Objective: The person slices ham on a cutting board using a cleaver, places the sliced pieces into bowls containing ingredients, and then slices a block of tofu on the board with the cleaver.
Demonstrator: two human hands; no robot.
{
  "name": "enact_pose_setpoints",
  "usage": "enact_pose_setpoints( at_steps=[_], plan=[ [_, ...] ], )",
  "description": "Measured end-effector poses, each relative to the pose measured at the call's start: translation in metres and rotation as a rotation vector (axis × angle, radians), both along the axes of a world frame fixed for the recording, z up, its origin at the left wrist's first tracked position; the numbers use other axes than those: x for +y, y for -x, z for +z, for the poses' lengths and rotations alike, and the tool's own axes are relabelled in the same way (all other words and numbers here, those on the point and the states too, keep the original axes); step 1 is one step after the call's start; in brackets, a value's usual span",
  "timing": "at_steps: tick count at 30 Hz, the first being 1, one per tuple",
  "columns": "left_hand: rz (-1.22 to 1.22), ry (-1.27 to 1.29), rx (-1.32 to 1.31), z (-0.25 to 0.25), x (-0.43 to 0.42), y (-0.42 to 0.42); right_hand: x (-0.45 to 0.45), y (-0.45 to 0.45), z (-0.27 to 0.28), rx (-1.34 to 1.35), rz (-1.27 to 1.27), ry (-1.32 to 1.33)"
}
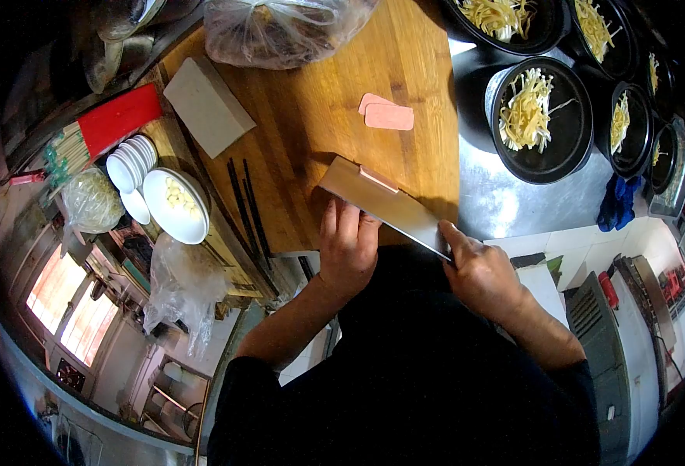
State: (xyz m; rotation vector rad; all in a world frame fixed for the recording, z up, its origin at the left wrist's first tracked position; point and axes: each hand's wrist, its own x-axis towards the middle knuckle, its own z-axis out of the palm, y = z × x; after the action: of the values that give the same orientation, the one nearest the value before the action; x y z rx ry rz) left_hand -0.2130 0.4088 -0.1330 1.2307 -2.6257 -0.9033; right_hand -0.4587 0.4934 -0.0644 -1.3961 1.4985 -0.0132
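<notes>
My right hand (482, 272) is wrapped round the handle end of a broad cleaver (373, 203), whose blade slants across the near edge of the wooden cutting board (296, 140). My left hand (348, 245) has its fingers bent and pressed together right against the near side of the blade; anything under them is hidden. Along the far side of the blade shows the edge of a pink slice (379, 179), apparently luncheon meat. Farther up the board lie two flat pink meat slices (389, 116), overlapping.
Black bowls (540, 159) with enoki mushrooms stand on the metal counter (497, 202) at right. A filled plastic bag (284, 35), a grey block (210, 105) and black chopsticks (247, 206) lie on the board. At left are white bowls (195, 225), one holding pale pieces, and a red packet (121, 116).
</notes>
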Motion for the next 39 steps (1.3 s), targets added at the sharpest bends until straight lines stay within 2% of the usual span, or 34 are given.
enact_pose_setpoints(
  at_steps=[7, 9, 14, 19, 21, 25, 27, 30, 36, 39],
  plan=[
    [-0.028, 0.029, -0.047, -0.007, 0.004, -0.005, 0.005, -0.001, -0.021, -0.032, -0.104, -0.028],
    [-0.027, 0.033, -0.023, -0.005, 0.002, -0.005, 0.015, -0.001, -0.03, -0.016, -0.066, 0.083],
    [0.007, 0.034, 0.032, -0.004, 0.004, -0.004, 0.02, -0.006, -0.033, 0.017, -0.124, 0.094],
    [0.034, 0.052, 0.066, 0.002, 0.004, -0.004, 0.014, 0.001, -0.002, 0.049, -0.141, 0.129],
    [0.042, 0.075, 0.078, 0.003, 0.005, -0.005, 0.018, 0.004, 0.005, 0.049, -0.293, 0.144],
    [0.026, 0.107, 0.063, 0.003, 0.008, -0.014, 0.027, 0.012, 0.016, -0.008, -0.422, -0.036],
    [0.035, 0.074, 0.085, 0.004, 0.01, -0.021, 0.033, 0.01, 0.015, -0.003, -0.41, 0.004],
    [0.013, 0.075, 0.043, 0.004, 0.012, -0.026, 0.034, 0.005, 0.015, -0.016, -0.406, -0.119],
    [-0.003, -0.032, 0.02, 0.008, 0.007, -0.026, 0.033, -0.007, 0.009, 0.015, -0.203, -0.047],
    [0.012, 0.024, 0.034, 0.012, 0.005, -0.021, 0.03, -0.009, 0.01, 0.023, -0.206, -0.068]
  ],
)
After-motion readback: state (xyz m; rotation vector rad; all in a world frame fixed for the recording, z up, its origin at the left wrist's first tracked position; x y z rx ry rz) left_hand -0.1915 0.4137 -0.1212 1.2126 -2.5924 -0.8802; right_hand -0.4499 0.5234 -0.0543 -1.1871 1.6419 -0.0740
